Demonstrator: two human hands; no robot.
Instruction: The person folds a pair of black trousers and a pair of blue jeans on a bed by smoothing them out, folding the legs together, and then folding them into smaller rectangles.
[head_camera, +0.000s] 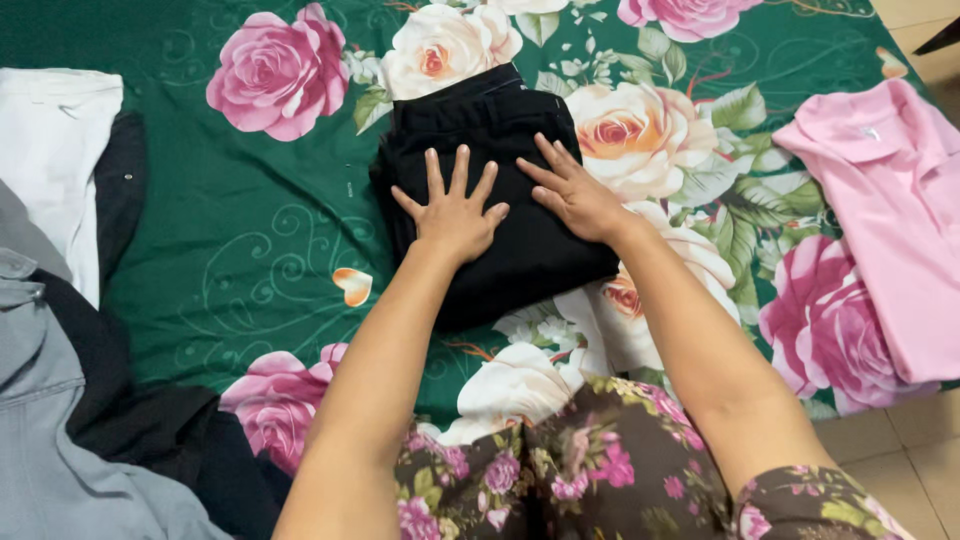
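Head camera, looking down: a person's two hands lie flat, side by side, on a folded black garment (500, 190) in the middle of a dark green bedsheet (240, 240) printed with large pink and cream roses. The left hand (455, 215) rests palm down with fingers spread wide, grasping nothing; the right hand (575, 195) lies just beside it, likewise flat and released, fingers angled toward the garment's upper edge. Both forearms reach forward from the bottom of the frame, above a lap covered in dark floral fabric (590, 460).

The black garment is a compact rectangular stack, tilted slightly, its waistband end pointing away from the person. A pink shirt (900, 220) lies well apart on the sheet's right side, partly over its edge near the tiled floor (920, 460). At the left edge, a white garment (55, 140) lies over dark clothing, with a grey shirt (50, 440) nearer the person.
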